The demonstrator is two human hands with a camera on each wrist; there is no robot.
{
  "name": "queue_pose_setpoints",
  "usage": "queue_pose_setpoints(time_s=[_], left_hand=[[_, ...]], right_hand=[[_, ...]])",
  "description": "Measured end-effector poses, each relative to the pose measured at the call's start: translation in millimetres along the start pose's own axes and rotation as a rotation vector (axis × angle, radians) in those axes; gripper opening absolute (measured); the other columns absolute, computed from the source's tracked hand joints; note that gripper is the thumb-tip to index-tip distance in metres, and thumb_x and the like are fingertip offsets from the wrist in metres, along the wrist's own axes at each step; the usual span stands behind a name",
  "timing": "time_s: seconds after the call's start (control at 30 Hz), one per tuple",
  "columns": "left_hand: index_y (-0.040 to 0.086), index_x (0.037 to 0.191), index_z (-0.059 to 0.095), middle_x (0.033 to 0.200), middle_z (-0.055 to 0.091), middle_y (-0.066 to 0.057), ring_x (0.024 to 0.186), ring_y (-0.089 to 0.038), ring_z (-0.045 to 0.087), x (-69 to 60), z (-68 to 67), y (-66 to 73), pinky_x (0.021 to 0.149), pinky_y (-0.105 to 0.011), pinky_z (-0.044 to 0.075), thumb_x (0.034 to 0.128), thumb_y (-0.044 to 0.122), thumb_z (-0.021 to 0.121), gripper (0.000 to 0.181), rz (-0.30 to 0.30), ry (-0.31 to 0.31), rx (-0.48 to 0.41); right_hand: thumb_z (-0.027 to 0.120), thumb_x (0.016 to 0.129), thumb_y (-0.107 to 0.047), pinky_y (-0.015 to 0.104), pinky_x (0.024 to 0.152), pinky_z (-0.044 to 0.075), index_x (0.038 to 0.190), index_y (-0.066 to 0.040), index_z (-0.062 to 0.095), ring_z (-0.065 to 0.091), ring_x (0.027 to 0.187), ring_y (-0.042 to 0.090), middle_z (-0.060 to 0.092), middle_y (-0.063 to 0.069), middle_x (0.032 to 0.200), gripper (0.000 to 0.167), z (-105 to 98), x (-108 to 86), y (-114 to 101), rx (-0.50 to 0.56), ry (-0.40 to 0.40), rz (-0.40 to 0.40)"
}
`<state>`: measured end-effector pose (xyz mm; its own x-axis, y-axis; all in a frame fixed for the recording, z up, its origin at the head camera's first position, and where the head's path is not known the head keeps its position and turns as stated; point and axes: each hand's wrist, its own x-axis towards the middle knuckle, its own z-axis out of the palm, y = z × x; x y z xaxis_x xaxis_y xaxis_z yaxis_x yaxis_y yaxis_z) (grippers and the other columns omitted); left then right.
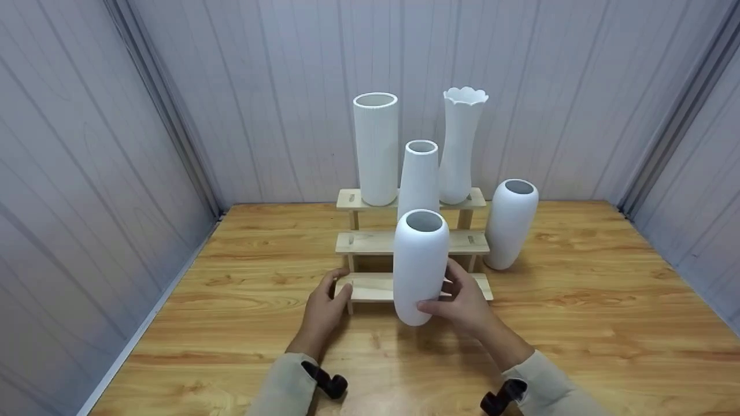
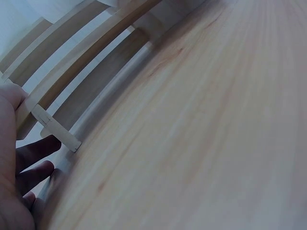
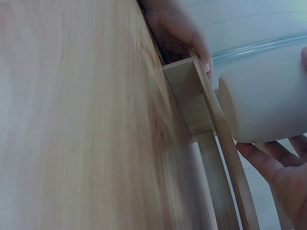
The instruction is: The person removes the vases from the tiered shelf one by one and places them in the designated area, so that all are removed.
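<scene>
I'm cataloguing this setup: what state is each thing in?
Wooden stand: standing, left end gripped by the left hand.
Front vase: roughly upright, held by the right hand.
Tapered vase: upright, base hidden.
Cylindrical vase: upright on the top tier.
Scalloped vase: upright, same tier.
Rightmost vase: upright on the table.
</scene>
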<state>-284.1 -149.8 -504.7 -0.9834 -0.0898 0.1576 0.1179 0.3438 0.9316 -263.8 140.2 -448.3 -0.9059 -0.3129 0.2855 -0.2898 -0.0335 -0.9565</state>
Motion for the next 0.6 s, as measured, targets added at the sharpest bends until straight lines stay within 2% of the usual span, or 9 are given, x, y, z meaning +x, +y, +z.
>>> queue_pose_setpoints(time_s=[0.27,0.6], left_hand=[[0.020,0.132,0.062,0.150,0.052,-0.008,0.145,-0.032,0.039,0.7,0.3,1.6,0.118,-0.044,0.032,0.1007,0.027,0.061,0.033,-0.001,0.018,0.007],[0.022,0.133,0.062,0.149,0.052,-0.009,0.144,-0.033,0.039,-0.6,-0.4,0.7,0.117,-0.048,0.034,0.1014,0.029,0.061,0.033,0.008,0.011,0.010]], right_hand=[[0.088,0.072,0.001,0.048,0.094,0.055,0.147,-0.009,0.046,0.063,0.116,0.035,0.058,0.018,0.134,0.086,-11.2,-9.7,4.2,-0.020,0.006,-0.016],[0.089,0.074,-0.004,0.044,0.099,0.051,0.151,-0.011,0.041,0.061,0.120,0.034,0.055,0.017,0.139,0.091,-30.6,-23.1,0.6,-0.132,0.052,0.061]])
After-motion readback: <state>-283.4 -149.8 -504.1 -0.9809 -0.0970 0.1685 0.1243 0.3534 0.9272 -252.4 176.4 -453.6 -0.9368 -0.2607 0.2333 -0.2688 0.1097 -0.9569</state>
